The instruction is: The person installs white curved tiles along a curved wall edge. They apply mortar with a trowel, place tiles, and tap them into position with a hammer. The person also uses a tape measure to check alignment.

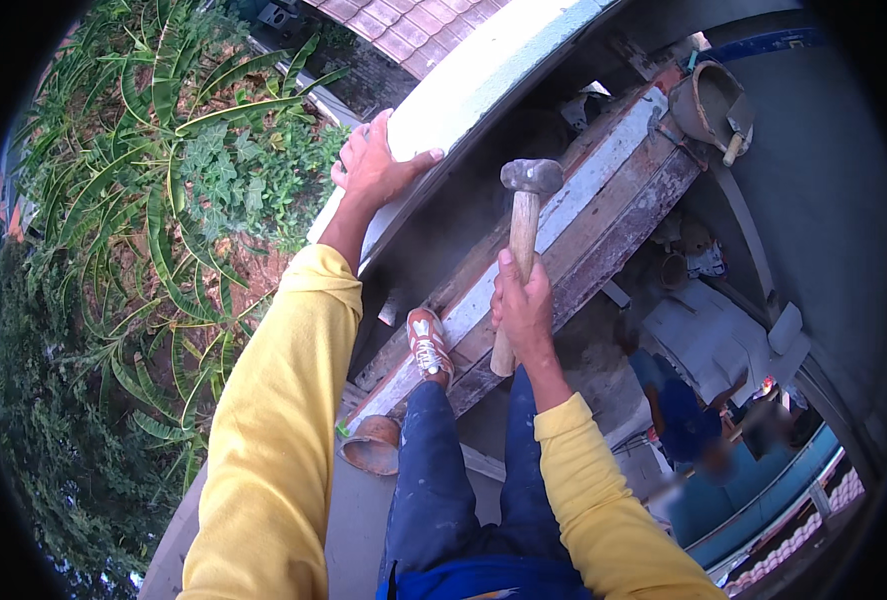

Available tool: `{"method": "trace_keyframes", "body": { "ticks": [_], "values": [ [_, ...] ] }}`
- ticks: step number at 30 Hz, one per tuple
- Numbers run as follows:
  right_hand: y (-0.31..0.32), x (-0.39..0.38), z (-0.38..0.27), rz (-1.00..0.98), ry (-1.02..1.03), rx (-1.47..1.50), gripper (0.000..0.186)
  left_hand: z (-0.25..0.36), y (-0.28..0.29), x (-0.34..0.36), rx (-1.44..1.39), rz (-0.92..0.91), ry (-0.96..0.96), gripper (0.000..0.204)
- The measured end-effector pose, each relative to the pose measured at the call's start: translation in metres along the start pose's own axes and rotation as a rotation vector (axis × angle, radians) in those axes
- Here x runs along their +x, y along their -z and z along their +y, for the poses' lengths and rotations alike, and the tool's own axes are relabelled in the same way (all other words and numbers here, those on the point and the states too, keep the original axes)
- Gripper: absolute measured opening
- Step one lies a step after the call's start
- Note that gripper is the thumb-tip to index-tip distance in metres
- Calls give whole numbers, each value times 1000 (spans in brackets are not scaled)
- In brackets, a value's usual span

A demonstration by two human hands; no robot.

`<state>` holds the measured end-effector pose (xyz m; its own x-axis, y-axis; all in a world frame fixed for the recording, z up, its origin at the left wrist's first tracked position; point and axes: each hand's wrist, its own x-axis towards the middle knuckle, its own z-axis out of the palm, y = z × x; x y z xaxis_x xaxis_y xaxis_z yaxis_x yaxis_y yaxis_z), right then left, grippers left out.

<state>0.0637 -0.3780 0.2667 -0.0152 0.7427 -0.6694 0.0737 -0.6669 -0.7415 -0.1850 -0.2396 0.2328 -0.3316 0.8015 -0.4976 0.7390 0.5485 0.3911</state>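
Observation:
My left hand (373, 170) grips the white concrete ledge (468, 70), fingers spread and curved around its edge. My right hand (523, 305) is closed round the wooden handle of a hammer (529, 178), held upright in view over the planks, its dark metal head at the top. A long run of paint-stained wooden planks (623, 210) lies beneath the hammer, with my sneaker (427, 345) on it.
A bucket (698, 108) with a trowel (733, 148) sits at the planks' far end; another bucket (371, 450) is near my legs. A person (688, 420) in blue is below at right. Plants (153, 200) and tiled roofing (393, 25) lie beyond the ledge.

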Motion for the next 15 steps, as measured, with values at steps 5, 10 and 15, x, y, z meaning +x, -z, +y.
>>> {"method": "trace_keyframes", "body": {
  "ticks": [5,10,15],
  "values": [
    [26,-77,50,25,-326,174,35,-21,-40,-55,25,586,-181,87],
    [60,-137,92,82,-590,158,33,-24,-95,-182,-190,396,-349,68],
    [75,-161,125,34,-717,43,32,-70,-133,-251,-330,206,-174,58]
  ]
}}
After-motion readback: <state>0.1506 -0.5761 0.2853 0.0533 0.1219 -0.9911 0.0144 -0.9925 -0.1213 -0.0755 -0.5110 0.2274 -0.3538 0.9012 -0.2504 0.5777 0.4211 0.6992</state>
